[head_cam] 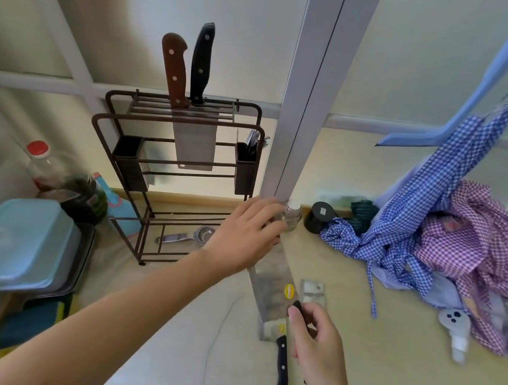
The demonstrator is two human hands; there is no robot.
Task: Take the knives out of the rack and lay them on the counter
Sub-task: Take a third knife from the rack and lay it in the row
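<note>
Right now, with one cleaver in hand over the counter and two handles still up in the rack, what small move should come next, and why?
Probably lower the cleaver flat onto the counter and let go. The right hand grips its handle while the left hand rests on the blade's far end, beside a black-handled knife already laid down. The brown-handled knife and black-handled one still wait in the rack.

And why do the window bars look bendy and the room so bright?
Head view: the wide-angle lens splays the window frame and leans the rack; daylight through the panes washes out the top; the edges look soft, and the cleaver blade shows dull reflections.
</note>
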